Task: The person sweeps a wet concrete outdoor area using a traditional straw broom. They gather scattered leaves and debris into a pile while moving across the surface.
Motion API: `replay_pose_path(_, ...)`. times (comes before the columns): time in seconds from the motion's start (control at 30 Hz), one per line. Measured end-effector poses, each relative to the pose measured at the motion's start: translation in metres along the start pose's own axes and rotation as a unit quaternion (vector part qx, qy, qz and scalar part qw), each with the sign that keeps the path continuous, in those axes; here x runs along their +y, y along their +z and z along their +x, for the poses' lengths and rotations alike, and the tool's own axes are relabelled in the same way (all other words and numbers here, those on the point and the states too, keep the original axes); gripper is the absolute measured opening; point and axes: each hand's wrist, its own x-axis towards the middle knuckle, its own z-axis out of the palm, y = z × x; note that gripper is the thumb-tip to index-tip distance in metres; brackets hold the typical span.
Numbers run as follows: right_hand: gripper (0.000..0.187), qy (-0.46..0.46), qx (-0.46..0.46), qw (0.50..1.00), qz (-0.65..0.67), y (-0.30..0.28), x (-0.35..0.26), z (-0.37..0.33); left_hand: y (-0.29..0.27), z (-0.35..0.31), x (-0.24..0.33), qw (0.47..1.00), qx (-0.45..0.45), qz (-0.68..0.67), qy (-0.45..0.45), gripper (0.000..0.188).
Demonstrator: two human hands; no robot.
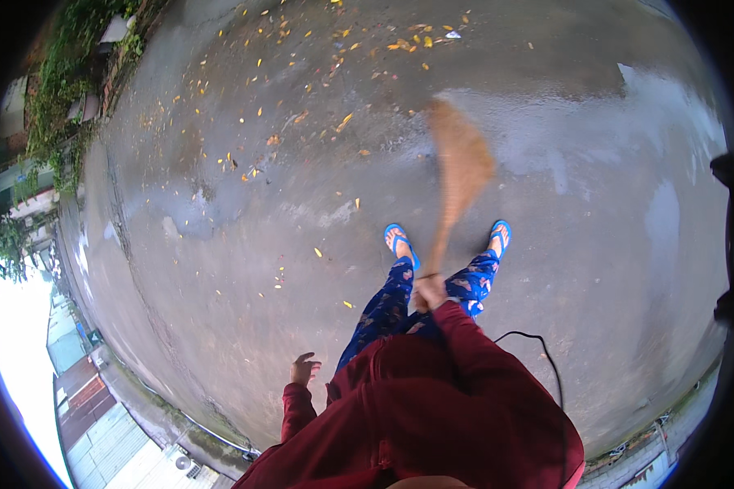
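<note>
My right hand (431, 291) is wrapped round the handle of a tan straw broom (461, 159) in front of my legs. The broom's head fans out ahead of my feet and is smeared by motion. Whether its bristles touch the ground I cannot tell. Off to my left side hangs my left hand (305, 370), holding nothing, with its fingers apart. Yellow fallen leaves (345, 121) lie scattered over the wet concrete ground (245, 269), mostly ahead and to the left of the broom.
My feet, in blue flip-flops (396, 235), stand apart on the concrete. A small white scrap (453, 35) lies among the far leaves. Green plants (57, 106) line the far left edge. A black cable (550, 359) hangs by my right side. Metal-roofed buildings (110, 432) stand at the lower left.
</note>
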Motion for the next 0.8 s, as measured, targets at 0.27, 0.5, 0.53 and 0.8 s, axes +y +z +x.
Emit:
replay_pose_path(0.27, 0.011, 0.066, -0.356, 0.931, 0.052, 0.094, -0.122, -0.013, 0.022, 0.053, 0.171, 0.961, -0.167, -0.134, 0.174, 0.06)
replay_pose_path(0.5, 0.017, -0.012, -0.295, 0.944, 0.145, 0.04, -0.106, -0.13, 0.165, -0.01, 0.292, 0.877, -0.275, -0.307, 0.247, 0.021)
replay_pose_path(0.53, 0.017, 0.007, -0.258, 0.948, 0.185, 0.033, -0.097, -0.144, 0.179, -0.017, 0.292, 0.867, -0.341, -0.27, 0.243, 0.026)
replay_pose_path(0.8, 0.012, 0.079, -0.048, 0.972, 0.217, 0.002, -0.056, -0.137, 0.278, 0.015, 0.239, 0.858, -0.494, -0.104, 0.097, 0.019)
